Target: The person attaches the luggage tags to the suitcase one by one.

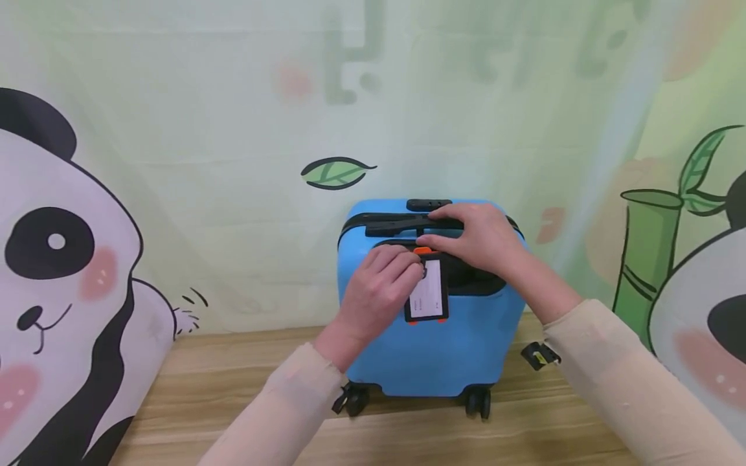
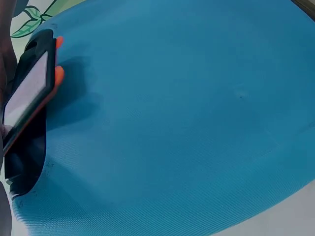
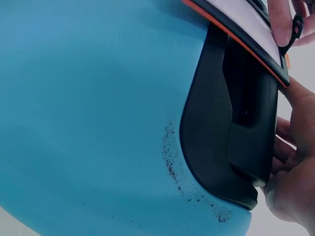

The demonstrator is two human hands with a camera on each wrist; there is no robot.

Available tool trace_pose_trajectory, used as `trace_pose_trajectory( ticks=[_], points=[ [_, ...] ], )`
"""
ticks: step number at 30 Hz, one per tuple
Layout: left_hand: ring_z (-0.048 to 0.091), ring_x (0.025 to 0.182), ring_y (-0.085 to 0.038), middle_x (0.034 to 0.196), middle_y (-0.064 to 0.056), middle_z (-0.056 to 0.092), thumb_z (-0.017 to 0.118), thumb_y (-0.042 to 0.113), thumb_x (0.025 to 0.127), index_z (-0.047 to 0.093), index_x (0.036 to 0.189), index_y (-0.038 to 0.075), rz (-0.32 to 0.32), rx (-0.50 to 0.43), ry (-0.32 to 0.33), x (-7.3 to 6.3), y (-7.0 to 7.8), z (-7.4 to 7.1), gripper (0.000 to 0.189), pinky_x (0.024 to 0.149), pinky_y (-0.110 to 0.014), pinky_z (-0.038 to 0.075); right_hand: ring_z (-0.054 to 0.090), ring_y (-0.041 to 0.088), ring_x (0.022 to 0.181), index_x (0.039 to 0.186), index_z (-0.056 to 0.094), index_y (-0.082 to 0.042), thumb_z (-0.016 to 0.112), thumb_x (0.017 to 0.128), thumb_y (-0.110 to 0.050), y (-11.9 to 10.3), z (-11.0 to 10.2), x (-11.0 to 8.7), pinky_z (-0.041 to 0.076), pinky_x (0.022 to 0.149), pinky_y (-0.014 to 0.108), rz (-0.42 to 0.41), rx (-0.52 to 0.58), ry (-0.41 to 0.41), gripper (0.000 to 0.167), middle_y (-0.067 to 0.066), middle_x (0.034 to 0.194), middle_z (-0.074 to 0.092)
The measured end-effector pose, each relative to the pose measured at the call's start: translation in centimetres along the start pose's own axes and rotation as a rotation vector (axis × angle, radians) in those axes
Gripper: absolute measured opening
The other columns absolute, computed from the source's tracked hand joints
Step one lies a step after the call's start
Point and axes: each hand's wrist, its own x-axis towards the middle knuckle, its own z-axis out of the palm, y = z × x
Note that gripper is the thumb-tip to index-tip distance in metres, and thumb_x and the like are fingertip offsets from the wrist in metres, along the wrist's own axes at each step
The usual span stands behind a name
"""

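A blue suitcase stands upright with its black pull handle slightly raised. At its front hangs a luggage tag with a black frame, orange trim and a white card. My left hand is at the tag's upper left corner. In the right wrist view its fingertips pinch a small black strap end beside the card. My right hand holds round the pull handle, fingertips on top and thumb below, close to the tag's orange top. In the left wrist view the tag tilts off the shell.
The suitcase stands on a wood-grain surface on black wheels. Behind it hangs a pale green backdrop printed with pandas and bamboo. A small black object shows beside the right sleeve. The recess round the handle is black.
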Motion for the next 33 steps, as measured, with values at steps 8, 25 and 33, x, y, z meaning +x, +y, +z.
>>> trace_pose_trajectory(
  ticks=[8, 25, 33],
  points=[
    [0.071, 0.101, -0.021, 0.107, -0.005, 0.08, 0.087, 0.014, 0.091, 0.072, 0.105, 0.009, -0.037, -0.02, 0.047, 0.0, -0.2, -0.1, 0.02, 0.095, -0.031, 0.059, 0.07, 0.036, 0.113, 0.134, 0.075, -0.008, 0.084, 0.093, -0.043, -0.2, 0.1, 0.2, 0.056, 0.092, 0.049, 0.001, 0.004, -0.007, 0.055, 0.013, 0.129, 0.076],
    [0.072, 0.1, -0.021, 0.107, -0.005, 0.081, 0.084, 0.016, 0.095, 0.079, 0.106, 0.009, -0.108, -0.044, 0.013, 0.8, -0.4, -0.2, 0.015, 0.093, -0.031, 0.059, 0.059, 0.038, 0.132, 0.137, 0.072, -0.005, 0.077, 0.1, -0.04, 0.3, -1.2, 1.6, 0.049, 0.11, 0.056, 0.008, 0.071, -0.165, 0.051, 0.019, 0.142, 0.067],
    [0.071, 0.098, -0.022, 0.104, -0.006, 0.08, 0.083, 0.017, 0.095, 0.079, 0.104, 0.007, -0.155, -0.096, 0.025, 1.1, -0.6, -0.3, 0.014, 0.091, -0.031, 0.059, 0.061, 0.034, 0.106, 0.123, 0.077, -0.003, 0.061, 0.11, -0.029, 0.3, -1.3, 3.1, 0.051, 0.094, 0.05, -0.029, 0.122, -0.204, 0.033, 0.018, 0.119, 0.072]
  ],
)
